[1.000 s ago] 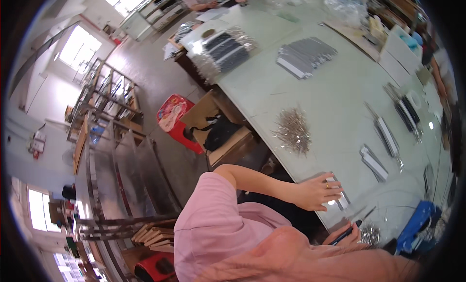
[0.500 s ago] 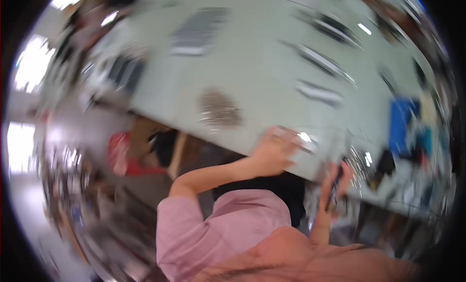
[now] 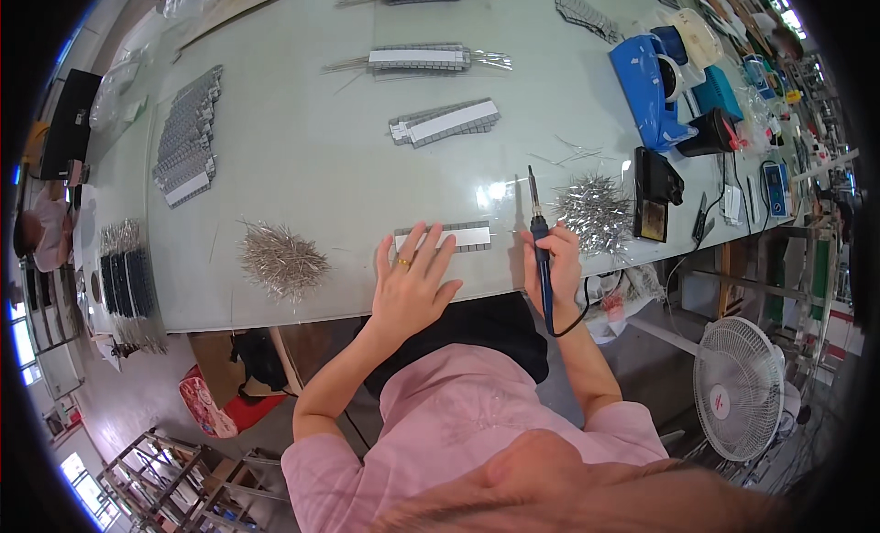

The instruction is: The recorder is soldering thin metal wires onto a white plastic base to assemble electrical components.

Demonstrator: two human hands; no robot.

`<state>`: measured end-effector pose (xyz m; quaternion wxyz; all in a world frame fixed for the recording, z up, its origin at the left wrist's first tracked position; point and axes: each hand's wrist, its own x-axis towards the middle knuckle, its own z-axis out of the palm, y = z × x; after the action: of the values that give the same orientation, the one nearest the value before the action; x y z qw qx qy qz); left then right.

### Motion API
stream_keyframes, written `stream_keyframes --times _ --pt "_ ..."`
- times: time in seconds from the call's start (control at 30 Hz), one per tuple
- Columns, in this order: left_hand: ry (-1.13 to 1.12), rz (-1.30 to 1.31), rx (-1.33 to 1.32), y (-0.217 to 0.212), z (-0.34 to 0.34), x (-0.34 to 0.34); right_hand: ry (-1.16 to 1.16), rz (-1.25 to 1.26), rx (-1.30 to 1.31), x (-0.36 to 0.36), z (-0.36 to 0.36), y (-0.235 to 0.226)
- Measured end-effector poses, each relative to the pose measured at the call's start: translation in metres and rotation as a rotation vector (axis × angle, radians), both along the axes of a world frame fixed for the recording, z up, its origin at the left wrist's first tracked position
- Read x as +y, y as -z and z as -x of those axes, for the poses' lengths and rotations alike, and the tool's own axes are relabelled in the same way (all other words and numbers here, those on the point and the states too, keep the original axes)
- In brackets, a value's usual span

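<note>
My left hand (image 3: 410, 281) lies flat with spread fingers on the pale green table (image 3: 302, 157), fingertips on the near edge of a grey strip of small components (image 3: 456, 236). My right hand (image 3: 553, 261) grips a blue soldering iron (image 3: 539, 242) like a pen, its tip pointing away from me just right of that strip. A black cord loops from the iron's rear toward my body.
A pile of thin metal pins (image 3: 280, 255) lies left of my left hand, another pile (image 3: 591, 209) right of the iron. More grey component strips (image 3: 446, 121) lie farther out. A black stand (image 3: 654, 192), a blue dispenser (image 3: 646, 86) and a white floor fan (image 3: 736, 387) are at the right.
The view has swung and steadied over the table. My left hand stays on the strip. My right hand has risen from below the table edge and brought the soldering iron onto the table.
</note>
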<state>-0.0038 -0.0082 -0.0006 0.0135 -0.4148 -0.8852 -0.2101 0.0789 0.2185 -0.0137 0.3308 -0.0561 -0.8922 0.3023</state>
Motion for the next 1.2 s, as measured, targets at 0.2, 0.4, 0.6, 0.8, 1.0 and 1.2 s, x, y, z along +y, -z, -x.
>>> stream_keyframes --times 0.2,0.4,0.6,0.8,1.0,1.2 --pt "-0.007 0.036 0.013 -0.002 0.0 0.0 -0.067 0.005 0.015 -0.006 0.001 0.0" --pt "-0.018 0.051 0.043 0.0 0.001 -0.002 -0.147 0.18 -0.005 0.007 -0.014 -0.034" --pt "-0.009 0.058 0.084 0.0 0.001 -0.001 0.017 0.48 -0.196 0.005 -0.052 -0.039" --pt "0.016 0.04 0.062 -0.004 0.0 -0.001 -0.013 0.489 -0.16 0.003 -0.054 -0.035" --pt "0.031 0.058 -0.015 -0.004 0.001 0.006 -0.055 0.485 -0.185 0.007 -0.049 -0.038" --pt "0.051 0.07 -0.034 -0.005 0.005 0.007 -0.085 0.681 -0.238 0.029 -0.05 -0.024"
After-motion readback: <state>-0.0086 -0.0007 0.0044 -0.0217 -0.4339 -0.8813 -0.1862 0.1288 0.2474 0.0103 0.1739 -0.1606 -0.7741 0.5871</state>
